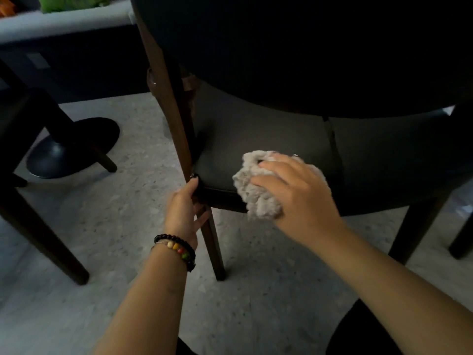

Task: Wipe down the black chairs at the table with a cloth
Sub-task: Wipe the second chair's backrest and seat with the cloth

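Speckled floor [107, 226] surrounds a black chair [268, 139]. Right hand [294, 196] presses a soft, light cloth [252, 190] flat-fingered at the seat's seven o'clock corner. Left hand [183, 208] grips the stiff leg [179, 129], a sound hold.

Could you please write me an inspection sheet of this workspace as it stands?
Surface: speckled grey floor; dark chair seat under the cloth.
Job's things: fluffy beige cloth bunched on the seat's front left corner; black chair with brown wooden legs.
Clutter: nothing seen on the seat besides the cloth.
Hands: left hand grips the chair's front leg at the seat corner; right hand presses on the cloth, fingers spread.
Cables: nothing seen.
Surroundings: round black table base, another chair's legs at left, pale table edge above.
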Motion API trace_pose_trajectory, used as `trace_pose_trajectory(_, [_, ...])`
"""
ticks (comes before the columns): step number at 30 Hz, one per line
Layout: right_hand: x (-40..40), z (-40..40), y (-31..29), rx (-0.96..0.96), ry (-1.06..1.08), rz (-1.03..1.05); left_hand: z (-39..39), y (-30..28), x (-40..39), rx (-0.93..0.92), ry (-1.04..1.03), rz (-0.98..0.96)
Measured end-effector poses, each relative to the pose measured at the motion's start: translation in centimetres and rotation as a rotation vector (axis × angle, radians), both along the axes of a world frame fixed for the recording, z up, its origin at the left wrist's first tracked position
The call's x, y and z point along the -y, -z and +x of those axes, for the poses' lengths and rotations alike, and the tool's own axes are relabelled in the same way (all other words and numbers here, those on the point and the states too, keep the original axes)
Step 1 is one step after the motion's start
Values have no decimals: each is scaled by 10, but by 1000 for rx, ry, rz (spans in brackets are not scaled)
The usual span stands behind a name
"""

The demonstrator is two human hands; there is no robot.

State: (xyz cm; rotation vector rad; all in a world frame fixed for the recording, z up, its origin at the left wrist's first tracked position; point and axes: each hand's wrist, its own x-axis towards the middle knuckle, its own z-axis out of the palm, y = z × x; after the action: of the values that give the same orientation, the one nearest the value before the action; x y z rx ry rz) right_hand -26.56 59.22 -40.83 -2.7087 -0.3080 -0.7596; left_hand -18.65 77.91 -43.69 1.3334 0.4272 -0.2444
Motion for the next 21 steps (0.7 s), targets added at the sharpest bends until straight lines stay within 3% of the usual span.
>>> trace_pose_trajectory(6, [-60,42,-16,-127,225,326,-2,-2,-1,-22,54,-28])
trace_pose_trajectory(10, [-67,60,-18,-176,77,168,-10,-3,11,-11,-7,-127])
trace_pose_trajectory(13, [-36,32,-15,-185,-9,78,-18,-5,25,-125,-34,-301])
trace_pose_trajectory(17, [29,-10,-3,-35,77,116,-30,-6,46,-207,176,-297])
trace_pose_trajectory(21, [26,0,-9,-72,289,334,-43,-3,65,-203,222,-286])
